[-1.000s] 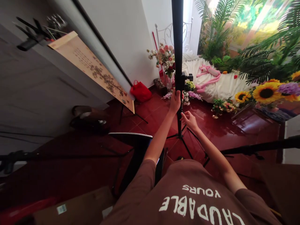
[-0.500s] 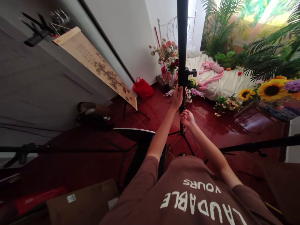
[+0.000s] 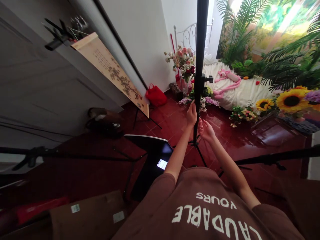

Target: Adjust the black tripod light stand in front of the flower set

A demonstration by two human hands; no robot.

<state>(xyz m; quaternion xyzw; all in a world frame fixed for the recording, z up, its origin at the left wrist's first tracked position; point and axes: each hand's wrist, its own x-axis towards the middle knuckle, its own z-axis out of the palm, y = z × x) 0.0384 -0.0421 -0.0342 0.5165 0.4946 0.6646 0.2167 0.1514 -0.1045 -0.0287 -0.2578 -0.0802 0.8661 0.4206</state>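
A black light stand (image 3: 199,50) rises upright in front of me, with a knob (image 3: 209,79) on its collar and spread legs on the floor. My left hand (image 3: 192,115) is closed at the left side of its pole, just below the collar; part of the fingers is hidden. To the right of the pole, lower down, my right hand (image 3: 206,130) is turned palm up. Its fingers are loosely curled and apart, close to the pole, with nothing visible in them.
A black chair (image 3: 145,176) with a lit phone (image 3: 162,164) on it stands at my left. Beyond are a hanging scroll (image 3: 112,73), a red bag (image 3: 156,95), flowers (image 3: 183,60) and a white-draped bed (image 3: 246,93). Another black pole (image 3: 280,155) crosses at right.
My right hand has loosened from a curled fist and moved slightly off the pole. The left hand has shifted a little lower. The view has moved, bringing the phone into sight.
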